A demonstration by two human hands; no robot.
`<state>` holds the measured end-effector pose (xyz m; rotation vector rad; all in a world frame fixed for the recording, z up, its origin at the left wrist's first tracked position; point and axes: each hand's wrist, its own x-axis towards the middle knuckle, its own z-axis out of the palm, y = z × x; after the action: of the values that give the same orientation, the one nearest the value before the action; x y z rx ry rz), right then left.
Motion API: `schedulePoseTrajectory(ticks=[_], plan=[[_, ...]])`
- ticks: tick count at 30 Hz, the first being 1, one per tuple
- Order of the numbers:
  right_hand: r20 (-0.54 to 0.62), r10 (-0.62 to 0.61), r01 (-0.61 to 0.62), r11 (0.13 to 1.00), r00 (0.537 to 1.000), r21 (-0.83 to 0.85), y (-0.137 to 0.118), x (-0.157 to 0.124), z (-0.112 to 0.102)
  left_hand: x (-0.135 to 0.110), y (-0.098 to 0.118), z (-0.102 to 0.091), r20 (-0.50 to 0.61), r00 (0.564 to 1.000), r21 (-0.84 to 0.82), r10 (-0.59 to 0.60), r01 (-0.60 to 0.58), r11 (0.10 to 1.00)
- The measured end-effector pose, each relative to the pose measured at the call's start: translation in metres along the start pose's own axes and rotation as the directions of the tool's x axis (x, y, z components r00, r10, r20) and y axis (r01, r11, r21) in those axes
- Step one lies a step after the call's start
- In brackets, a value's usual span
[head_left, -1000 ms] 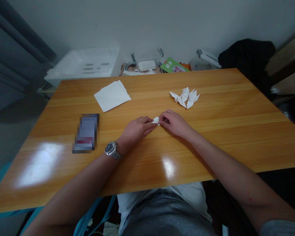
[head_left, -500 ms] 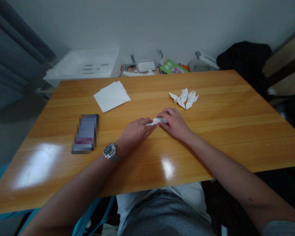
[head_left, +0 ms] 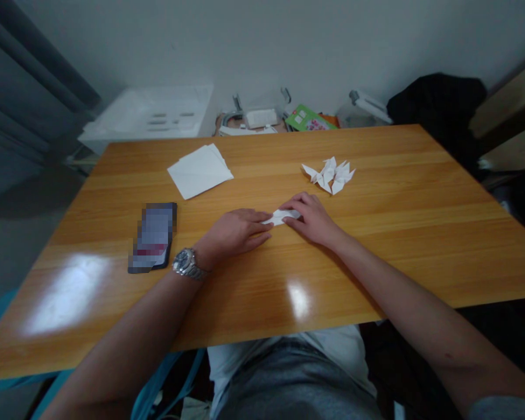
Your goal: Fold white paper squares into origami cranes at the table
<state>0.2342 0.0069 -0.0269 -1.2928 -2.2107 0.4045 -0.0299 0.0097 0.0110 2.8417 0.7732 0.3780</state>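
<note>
A small folded piece of white paper (head_left: 280,217) lies on the wooden table in front of me, long and narrow in shape. My right hand (head_left: 310,217) pinches its right end between thumb and fingers. At the paper's left end, my left hand (head_left: 240,231) has its fingers stretched out, the fingertips touching the paper and the thumb apart on the table side. A metal watch (head_left: 186,263) is on the left wrist. Beyond my right hand sit several folded white paper cranes (head_left: 331,175) in a cluster. The paper's ends are partly covered by my fingers.
A stack of white paper sheets (head_left: 200,172) rests at the back left of the table (head_left: 402,192). Nearer, a blurred phone (head_left: 154,236) lies left of my wrist. Behind the table's far edge are a white bin (head_left: 157,114) and a green booklet (head_left: 308,118).
My left hand has shifted a little left and its fingers have straightened, uncovering more of the folded paper. My right hand keeps its pinch at nearly the same spot.
</note>
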Motion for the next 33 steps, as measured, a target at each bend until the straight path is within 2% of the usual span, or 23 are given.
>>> schedulePoseTrajectory(ticks=[9,14,19,25,33], plan=[[0.029,-0.056,0.053,0.992,0.998,0.113,0.0095,0.0005,-0.0048,0.0001,0.0008,0.0027,-0.015,1.000,-0.010,-0.023,0.023,1.000],[0.020,-0.060,0.058,0.993,0.998,0.098,0.0086,-0.0013,-0.0055,-0.0011,0.0028,0.0041,-0.024,0.999,-0.013,-0.042,0.042,0.999],[0.004,-0.050,0.049,0.995,0.999,0.091,0.0076,-0.0021,-0.0042,-0.0035,0.0017,0.0046,-0.035,0.993,-0.104,-0.111,0.107,0.989],[-0.003,-0.056,0.056,0.993,0.998,0.100,0.0071,-0.0024,-0.0043,-0.0062,0.0003,0.0006,-0.002,1.000,-0.090,-0.027,0.026,0.996],[-0.006,-0.055,0.055,0.994,0.998,0.096,0.0077,-0.0019,-0.0041,-0.0036,0.0010,0.0026,-0.025,0.998,-0.145,-0.053,0.048,0.988]])
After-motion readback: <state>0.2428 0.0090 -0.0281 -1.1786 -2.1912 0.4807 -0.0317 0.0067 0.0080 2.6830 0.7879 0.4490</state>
